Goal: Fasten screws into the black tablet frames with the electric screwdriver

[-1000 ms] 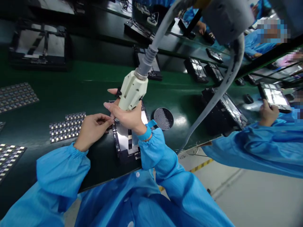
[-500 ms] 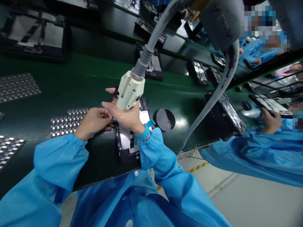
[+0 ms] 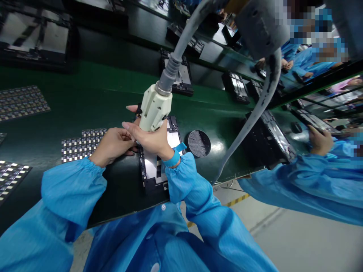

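My right hand (image 3: 151,141) is wrapped round a cream-coloured electric screwdriver (image 3: 153,109) that hangs from a grey hose (image 3: 181,41). Its tip points down at the left edge of a black device frame with a shiny metal plate (image 3: 154,166) lying on the green belt. My left hand (image 3: 113,145) rests beside the frame, fingers pinched together right at the screwdriver's tip; what they pinch is too small to make out.
A round black dish of small screws (image 3: 199,143) sits right of the frame. Sheets of small square parts (image 3: 82,143) lie to the left. More black frames (image 3: 266,139) stand farther along the green belt (image 3: 93,102). A co-worker's hand (image 3: 320,141) is at the right.
My left hand has slid right to meet the screwdriver's tip, and the screwdriver has come down slightly. The view has shifted a little.
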The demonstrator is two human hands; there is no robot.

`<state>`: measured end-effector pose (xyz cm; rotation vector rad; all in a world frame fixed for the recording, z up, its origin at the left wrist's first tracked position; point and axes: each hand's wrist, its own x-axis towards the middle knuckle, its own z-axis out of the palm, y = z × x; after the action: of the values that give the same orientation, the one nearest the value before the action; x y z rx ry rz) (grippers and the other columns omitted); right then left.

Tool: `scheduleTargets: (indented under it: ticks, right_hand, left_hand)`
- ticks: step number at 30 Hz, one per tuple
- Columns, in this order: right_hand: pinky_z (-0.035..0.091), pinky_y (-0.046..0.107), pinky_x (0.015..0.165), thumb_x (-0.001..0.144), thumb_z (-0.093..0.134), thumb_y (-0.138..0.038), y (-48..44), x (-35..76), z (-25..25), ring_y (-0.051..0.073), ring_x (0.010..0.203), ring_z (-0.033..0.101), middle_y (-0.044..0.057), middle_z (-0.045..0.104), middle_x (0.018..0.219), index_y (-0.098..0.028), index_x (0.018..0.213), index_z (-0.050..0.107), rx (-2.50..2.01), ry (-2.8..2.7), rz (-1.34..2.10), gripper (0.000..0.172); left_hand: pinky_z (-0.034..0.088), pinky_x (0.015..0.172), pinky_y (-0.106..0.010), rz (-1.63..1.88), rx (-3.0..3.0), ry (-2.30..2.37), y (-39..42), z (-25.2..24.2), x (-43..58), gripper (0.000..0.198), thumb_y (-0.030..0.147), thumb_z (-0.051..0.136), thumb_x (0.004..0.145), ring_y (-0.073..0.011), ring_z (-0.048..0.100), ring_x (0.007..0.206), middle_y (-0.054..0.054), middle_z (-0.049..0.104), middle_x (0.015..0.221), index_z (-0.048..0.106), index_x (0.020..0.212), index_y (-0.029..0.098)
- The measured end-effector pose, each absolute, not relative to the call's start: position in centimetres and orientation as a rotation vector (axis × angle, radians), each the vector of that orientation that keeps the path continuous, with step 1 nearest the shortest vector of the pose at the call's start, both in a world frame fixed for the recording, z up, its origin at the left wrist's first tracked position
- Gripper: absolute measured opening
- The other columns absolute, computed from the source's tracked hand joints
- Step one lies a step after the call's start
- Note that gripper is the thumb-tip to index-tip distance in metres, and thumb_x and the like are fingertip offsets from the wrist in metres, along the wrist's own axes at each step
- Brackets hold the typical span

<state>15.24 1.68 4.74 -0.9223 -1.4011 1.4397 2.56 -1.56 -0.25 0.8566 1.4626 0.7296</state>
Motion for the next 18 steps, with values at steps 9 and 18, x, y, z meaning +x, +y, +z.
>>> scheduleTargets:
  ticks: [9,18]
  right_hand:
    - [0.060,0.034,0.084,0.072,0.076,-0.040,2.0,15.1,4.4,0.019,0.077,0.068,0.000,0.066,0.075,-0.022,0.095,0.065,-0.983,-1.523,1.374,0.031]
    - [0.061,0.034,0.076,0.069,0.074,-0.040,2.4,15.1,3.6,0.021,0.078,0.067,0.000,0.065,0.073,-0.026,0.090,0.066,-1.157,-1.685,1.312,0.027]
  left_hand:
    - [0.058,0.054,-0.025,0.710,0.925,1.463,-1.4,-0.4,2.5,0.029,0.027,0.072,0.071,-0.0189,0.068,0.069,-0.007,0.070,0.073,0.068,0.096,0.012]
    - [0.057,0.052,-0.024,0.702,0.964,1.456,-1.3,-0.5,2.2,0.041,0.022,0.067,0.071,-0.0182,0.068,0.065,-0.006,0.071,0.073,0.068,0.112,0.013]
